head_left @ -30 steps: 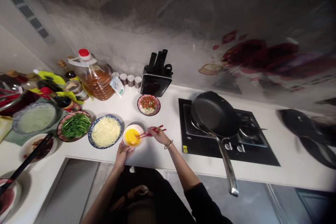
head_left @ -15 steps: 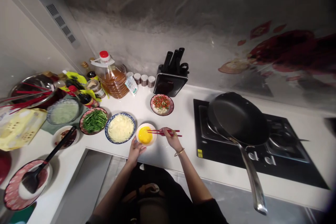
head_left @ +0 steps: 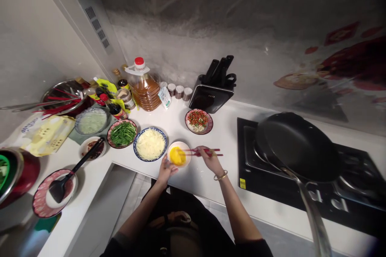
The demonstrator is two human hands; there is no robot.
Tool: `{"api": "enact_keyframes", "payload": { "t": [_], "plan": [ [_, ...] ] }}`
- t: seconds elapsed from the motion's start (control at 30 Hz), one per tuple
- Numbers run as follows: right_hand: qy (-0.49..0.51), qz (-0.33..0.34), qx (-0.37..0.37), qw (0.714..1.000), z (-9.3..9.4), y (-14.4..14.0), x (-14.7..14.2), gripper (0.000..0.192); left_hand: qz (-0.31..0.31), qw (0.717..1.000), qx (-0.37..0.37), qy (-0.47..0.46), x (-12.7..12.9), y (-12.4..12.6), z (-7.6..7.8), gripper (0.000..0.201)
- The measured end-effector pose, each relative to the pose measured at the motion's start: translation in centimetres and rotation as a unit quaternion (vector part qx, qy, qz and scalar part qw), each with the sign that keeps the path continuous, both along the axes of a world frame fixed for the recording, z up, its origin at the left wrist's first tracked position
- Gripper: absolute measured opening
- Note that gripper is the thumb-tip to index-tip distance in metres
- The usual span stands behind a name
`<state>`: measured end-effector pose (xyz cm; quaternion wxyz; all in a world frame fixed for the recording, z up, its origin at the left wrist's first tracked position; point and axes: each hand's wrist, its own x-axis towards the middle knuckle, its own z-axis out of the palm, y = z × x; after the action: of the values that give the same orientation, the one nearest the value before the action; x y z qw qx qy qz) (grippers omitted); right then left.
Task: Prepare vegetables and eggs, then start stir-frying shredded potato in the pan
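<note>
While the left hand (head_left: 167,168) is cupping the near rim of the small white bowl of yellow beaten egg (head_left: 179,155) at the centre of the frame, the right hand (head_left: 208,158) is pinching a pair of red chopsticks (head_left: 204,152) whose tips are dipping into it; the egg is looking evenly yellow, so the beating is seeming largely done, while the black non-stick frying pan (head_left: 297,146) at right is sitting empty on the black gas hob (head_left: 304,192)
</note>
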<state>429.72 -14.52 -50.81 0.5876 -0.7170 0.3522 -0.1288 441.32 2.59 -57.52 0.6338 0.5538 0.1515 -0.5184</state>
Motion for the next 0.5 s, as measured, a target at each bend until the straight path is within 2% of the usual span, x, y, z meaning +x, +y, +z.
{"api": "enact_keyframes", "payload": {
  "t": [0.13, 0.23, 0.27, 0.37, 0.5],
  "plan": [
    [-0.003, -0.014, 0.056, 0.998, -1.0, -0.1, 0.2, 0.044, -0.01, 1.0, 0.001, -0.011, 0.1, 0.0, 0.0, 0.07],
    [-0.025, -0.115, 0.096, 0.988, -1.9, 0.4, 0.3, 0.047, 0.002, 1.0, -0.001, -0.013, 0.2, 0.0, -0.1, 0.068],
    [-0.026, -0.126, 0.107, 0.986, -2.0, 0.6, 0.3, 0.048, 0.004, 1.0, -0.002, -0.016, 0.2, 0.0, -0.1, 0.066],
    [-0.017, -0.086, 0.125, 0.988, -1.8, 1.0, 0.5, 0.046, 0.003, 1.0, 0.003, -0.021, 0.4, -0.1, -0.2, 0.064],
    [-0.021, -0.103, 0.098, 0.99, -1.2, 0.8, 0.6, 0.046, 0.002, 1.0, 0.01, -0.028, 0.6, -0.1, -0.3, 0.061]
  ]
}}
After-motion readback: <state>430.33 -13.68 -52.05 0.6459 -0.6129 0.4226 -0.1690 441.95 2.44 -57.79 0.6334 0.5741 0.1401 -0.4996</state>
